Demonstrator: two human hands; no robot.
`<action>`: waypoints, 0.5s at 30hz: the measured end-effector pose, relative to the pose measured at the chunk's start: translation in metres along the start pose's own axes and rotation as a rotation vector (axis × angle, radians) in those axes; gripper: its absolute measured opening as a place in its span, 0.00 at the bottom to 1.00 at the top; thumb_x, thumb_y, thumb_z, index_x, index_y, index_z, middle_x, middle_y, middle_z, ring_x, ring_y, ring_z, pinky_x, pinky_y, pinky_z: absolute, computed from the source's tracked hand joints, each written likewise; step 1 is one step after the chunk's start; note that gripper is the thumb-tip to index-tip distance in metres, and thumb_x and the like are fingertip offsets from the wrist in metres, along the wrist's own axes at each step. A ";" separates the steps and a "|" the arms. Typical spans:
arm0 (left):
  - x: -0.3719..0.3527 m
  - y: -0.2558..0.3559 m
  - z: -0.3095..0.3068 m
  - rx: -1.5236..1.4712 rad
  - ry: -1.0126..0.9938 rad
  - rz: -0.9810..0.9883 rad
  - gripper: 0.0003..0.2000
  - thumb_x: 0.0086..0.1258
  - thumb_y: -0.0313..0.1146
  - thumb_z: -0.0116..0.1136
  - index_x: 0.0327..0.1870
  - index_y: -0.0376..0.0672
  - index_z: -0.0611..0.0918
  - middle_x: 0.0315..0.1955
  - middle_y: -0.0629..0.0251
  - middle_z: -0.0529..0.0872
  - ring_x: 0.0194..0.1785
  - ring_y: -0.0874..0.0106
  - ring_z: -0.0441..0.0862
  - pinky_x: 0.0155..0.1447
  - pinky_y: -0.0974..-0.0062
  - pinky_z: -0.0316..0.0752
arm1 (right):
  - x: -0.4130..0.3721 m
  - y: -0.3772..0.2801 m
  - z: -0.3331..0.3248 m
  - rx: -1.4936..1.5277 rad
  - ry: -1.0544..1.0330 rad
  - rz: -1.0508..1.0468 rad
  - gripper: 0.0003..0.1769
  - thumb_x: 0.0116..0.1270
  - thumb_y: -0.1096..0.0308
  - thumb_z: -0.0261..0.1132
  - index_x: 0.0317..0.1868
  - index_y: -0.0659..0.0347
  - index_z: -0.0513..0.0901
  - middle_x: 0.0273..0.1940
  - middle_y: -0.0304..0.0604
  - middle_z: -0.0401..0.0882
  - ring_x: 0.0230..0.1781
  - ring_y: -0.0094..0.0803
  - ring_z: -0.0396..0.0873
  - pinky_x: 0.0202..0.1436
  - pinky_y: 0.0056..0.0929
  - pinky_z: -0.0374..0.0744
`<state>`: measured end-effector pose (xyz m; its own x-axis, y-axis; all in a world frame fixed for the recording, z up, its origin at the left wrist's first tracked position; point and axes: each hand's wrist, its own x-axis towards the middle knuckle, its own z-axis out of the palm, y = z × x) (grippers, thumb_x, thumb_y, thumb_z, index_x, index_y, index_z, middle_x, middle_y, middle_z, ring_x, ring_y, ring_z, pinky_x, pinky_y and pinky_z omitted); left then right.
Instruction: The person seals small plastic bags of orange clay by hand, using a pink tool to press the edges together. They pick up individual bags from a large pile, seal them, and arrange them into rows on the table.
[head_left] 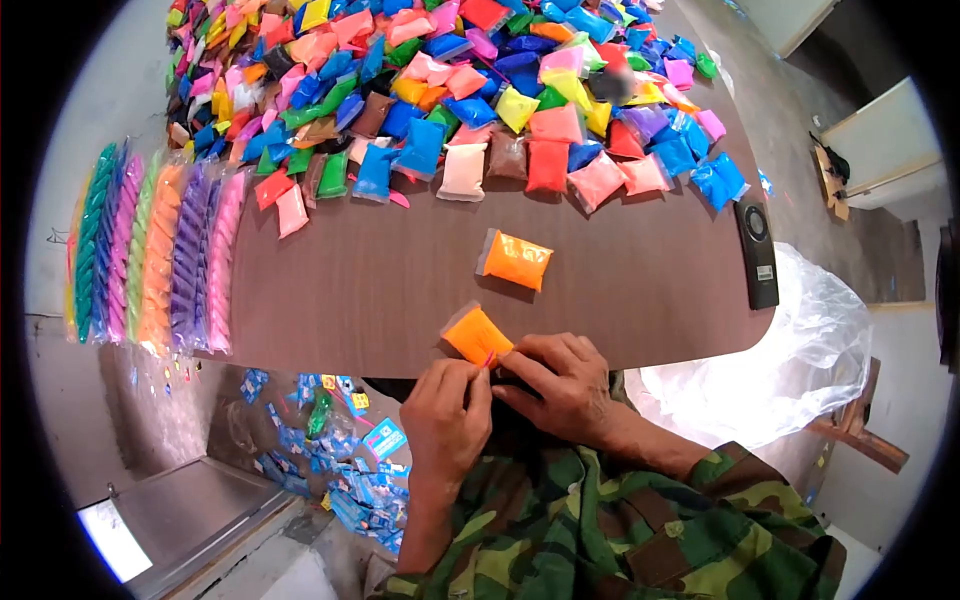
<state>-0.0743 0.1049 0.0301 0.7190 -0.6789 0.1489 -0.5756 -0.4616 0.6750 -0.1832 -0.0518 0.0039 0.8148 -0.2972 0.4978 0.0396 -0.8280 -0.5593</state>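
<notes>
Both my hands meet at the table's near edge, at the lower corner of an orange packet (pixel 476 335) in clear film. My left hand (pixel 450 405) pinches a small pink-red piece (pixel 489 358) against that corner. The fingers of my right hand (pixel 557 378) are bent and closed on the packet's right lower edge. Just beyond lies a second orange packet (pixel 516 261), flat on the brown table (pixel 350 280) and touched by neither hand.
A large heap of colourful packets (pixel 520 105) covers the table's far side. Twisted coloured packs (pixel 160 260) lie at the left edge. A black device (pixel 757 255) is at the right edge. Clear plastic sheeting (pixel 770 360) hangs beyond it. Blue wrappers (pixel 350 490) litter the floor.
</notes>
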 end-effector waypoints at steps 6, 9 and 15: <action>0.008 -0.003 -0.008 -0.049 0.099 -0.125 0.03 0.76 0.24 0.72 0.44 0.35 0.88 0.37 0.55 0.91 0.38 0.63 0.90 0.41 0.67 0.82 | 0.010 0.002 0.004 0.015 -0.063 0.055 0.21 0.66 0.60 0.83 0.57 0.55 0.91 0.55 0.41 0.86 0.46 0.36 0.85 0.46 0.32 0.84; 0.013 -0.008 -0.004 -0.071 0.093 -0.098 0.03 0.78 0.25 0.70 0.44 0.36 0.89 0.37 0.55 0.91 0.36 0.65 0.89 0.39 0.68 0.82 | 0.014 0.007 0.010 -0.023 -0.060 -0.017 0.21 0.66 0.61 0.82 0.57 0.55 0.91 0.55 0.41 0.86 0.46 0.35 0.85 0.47 0.30 0.85; 0.032 -0.035 -0.025 0.070 0.092 -0.140 0.03 0.78 0.25 0.70 0.45 0.35 0.90 0.35 0.57 0.90 0.36 0.67 0.87 0.38 0.72 0.79 | 0.012 0.010 0.013 -0.047 -0.075 -0.047 0.18 0.67 0.62 0.82 0.55 0.55 0.91 0.56 0.39 0.87 0.44 0.35 0.85 0.46 0.30 0.85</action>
<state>-0.0210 0.1139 0.0294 0.8248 -0.5515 0.1247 -0.4909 -0.5890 0.6419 -0.1655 -0.0573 -0.0039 0.8540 -0.2221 0.4705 0.0533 -0.8622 -0.5038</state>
